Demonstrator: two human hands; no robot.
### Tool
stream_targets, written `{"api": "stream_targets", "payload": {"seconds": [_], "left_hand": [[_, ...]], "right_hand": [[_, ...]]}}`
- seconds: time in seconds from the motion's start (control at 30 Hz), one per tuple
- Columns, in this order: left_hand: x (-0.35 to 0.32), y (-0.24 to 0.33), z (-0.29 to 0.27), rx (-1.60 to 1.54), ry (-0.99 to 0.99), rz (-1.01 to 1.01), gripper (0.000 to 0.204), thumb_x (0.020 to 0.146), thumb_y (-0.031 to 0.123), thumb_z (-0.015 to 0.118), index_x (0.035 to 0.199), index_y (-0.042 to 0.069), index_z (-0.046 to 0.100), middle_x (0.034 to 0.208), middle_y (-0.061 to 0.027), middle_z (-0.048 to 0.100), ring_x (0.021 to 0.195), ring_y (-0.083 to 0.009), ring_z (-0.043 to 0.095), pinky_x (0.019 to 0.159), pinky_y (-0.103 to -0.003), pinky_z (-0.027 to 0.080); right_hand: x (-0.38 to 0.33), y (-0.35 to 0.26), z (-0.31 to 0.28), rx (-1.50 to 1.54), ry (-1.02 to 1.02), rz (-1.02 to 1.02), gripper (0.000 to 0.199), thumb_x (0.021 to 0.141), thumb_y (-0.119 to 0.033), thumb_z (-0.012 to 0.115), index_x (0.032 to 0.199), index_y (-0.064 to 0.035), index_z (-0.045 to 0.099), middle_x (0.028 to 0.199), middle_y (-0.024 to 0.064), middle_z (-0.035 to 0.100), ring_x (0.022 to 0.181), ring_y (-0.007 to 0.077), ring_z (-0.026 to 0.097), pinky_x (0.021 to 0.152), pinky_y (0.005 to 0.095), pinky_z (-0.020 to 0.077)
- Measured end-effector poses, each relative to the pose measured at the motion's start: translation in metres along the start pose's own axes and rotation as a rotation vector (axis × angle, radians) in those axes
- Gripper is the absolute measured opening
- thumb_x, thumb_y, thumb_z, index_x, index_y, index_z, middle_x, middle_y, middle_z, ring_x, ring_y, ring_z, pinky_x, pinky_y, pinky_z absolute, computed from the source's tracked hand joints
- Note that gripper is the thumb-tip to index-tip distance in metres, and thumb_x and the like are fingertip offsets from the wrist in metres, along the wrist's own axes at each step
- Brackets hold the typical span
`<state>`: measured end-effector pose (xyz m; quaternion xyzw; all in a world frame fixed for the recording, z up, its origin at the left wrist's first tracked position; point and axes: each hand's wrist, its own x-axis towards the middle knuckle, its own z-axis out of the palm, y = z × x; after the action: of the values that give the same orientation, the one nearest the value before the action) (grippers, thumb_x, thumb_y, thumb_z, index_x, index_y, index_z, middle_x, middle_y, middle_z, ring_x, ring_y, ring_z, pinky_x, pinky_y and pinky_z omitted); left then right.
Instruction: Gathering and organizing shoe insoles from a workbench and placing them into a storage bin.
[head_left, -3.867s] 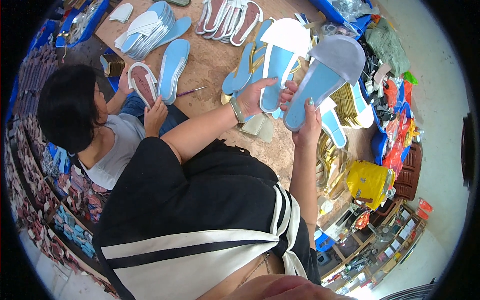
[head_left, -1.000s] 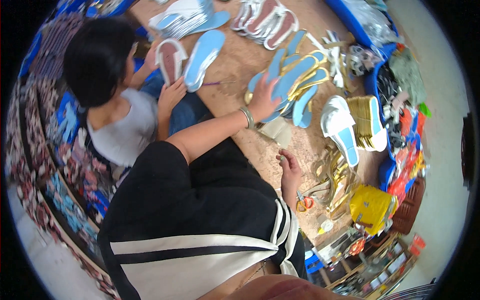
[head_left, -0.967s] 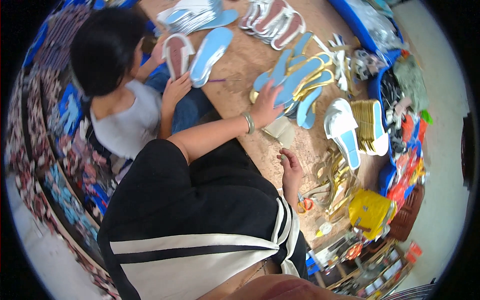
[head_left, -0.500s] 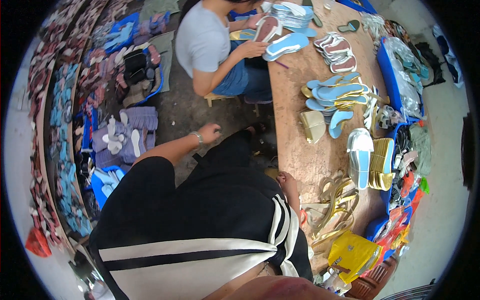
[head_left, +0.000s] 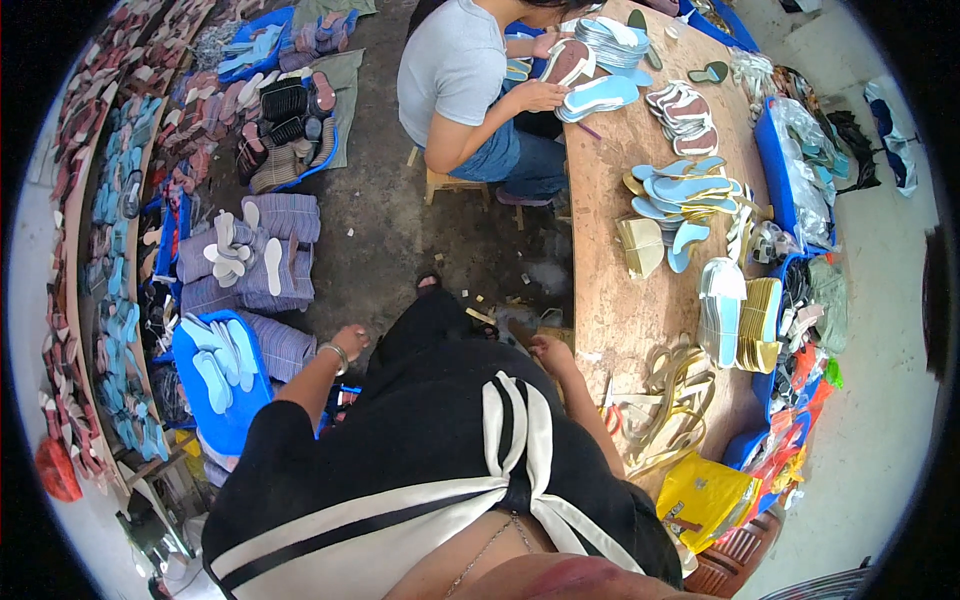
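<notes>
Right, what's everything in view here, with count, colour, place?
Table: one, light brown, right.
Insoles: many, blue and brown, table's far end.
Soles: pile, blue and gold, mid-table.
Sheets: stack, beige, beside soles.
White-topped soles: stack, white and blue, nearer.
Gold stack: one, gold, right of those.
Straps: tangle, gold, table's near end.
Scissors: one, orange, by straps.
Bag: one, yellow, table's near corner.
Bins: several, blue, along table's right.
Tub: one, blue, lower left.
Bundles: several, purple, left.
Footwear: uncountable, pink and blue, far left.
Co-worker: one, grey top, far end.
Stool: one, wooden, under co-worker.
Left hand: one, bare, left of centre.
Right hand: one, bare, by table's left edge.
</notes>
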<state>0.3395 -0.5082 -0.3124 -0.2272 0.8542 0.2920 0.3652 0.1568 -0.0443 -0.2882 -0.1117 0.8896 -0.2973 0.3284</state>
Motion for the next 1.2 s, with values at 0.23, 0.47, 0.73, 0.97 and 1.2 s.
{"api": "stream_targets", "payload": {"seconds": [0.23,0.47,0.73,0.97,1.2], "left_hand": [[0.027,-0.052,0.014,-0.211,0.111,0.113,0.032,0.082,0.024,0.054,0.109,0.007,0.06,0.104,-0.0171,0.062,0.099,-0.0337,0.057,0.086,-0.039,0.044],[0.032,-0.086,-0.054,-0.327,0.176,0.001,0.025,0.086,0.023,0.055,0.103,0.006,0.061,0.096,-0.0139,0.064,0.093,-0.0278,0.06,0.079,-0.034,0.044],[0.078,-0.2,-0.033,-0.571,0.317,0.144,0.026,0.084,0.021,0.057,0.104,0.006,0.061,0.091,-0.0134,0.065,0.087,-0.0247,0.063,0.076,-0.034,0.047],[0.108,-0.208,-0.033,-0.752,0.198,-0.001,0.029,0.084,0.023,0.05,0.102,0.004,0.062,0.085,-0.0099,0.066,0.077,-0.0211,0.063,0.069,-0.032,0.048],[0.096,-0.198,-0.006,-0.322,0.284,0.12,0.033,0.09,0.037,0.046,0.104,0.012,0.061,0.096,-0.014,0.064,0.092,-0.0339,0.061,0.077,-0.039,0.047]], "right_hand": [[0.064,-0.084,0.022,-0.162,-0.247,-0.159,0.026,0.08,-0.022,0.052,0.1,-0.0087,0.063,0.092,0.0179,0.064,0.089,0.0366,0.06,0.075,0.0441,0.0476],[0.147,-0.162,0.033,-0.2,-0.252,-0.273,0.029,0.079,-0.026,0.054,0.102,-0.01,0.063,0.098,0.0143,0.064,0.092,0.0345,0.059,0.077,0.0438,0.0475],[0.192,-0.211,0.029,-0.218,-0.284,-0.151,0.032,0.079,-0.023,0.06,0.107,-0.0087,0.063,0.102,0.0138,0.064,0.096,0.031,0.06,0.082,0.0403,0.0467],[0.197,-0.194,-0.007,-0.175,-0.151,-0.037,0.029,0.077,-0.025,0.063,0.1,-0.008,0.065,0.099,0.0141,0.064,0.093,0.0303,0.061,0.079,0.0386,0.0478],[0.281,-0.19,-0.118,0.102,0.691,-0.163,0.045,0.075,-0.006,0.053,0.12,-0.008,0.051,0.076,0.015,0.058,0.07,0.03,0.059,0.064,0.04,0.0469]]}}
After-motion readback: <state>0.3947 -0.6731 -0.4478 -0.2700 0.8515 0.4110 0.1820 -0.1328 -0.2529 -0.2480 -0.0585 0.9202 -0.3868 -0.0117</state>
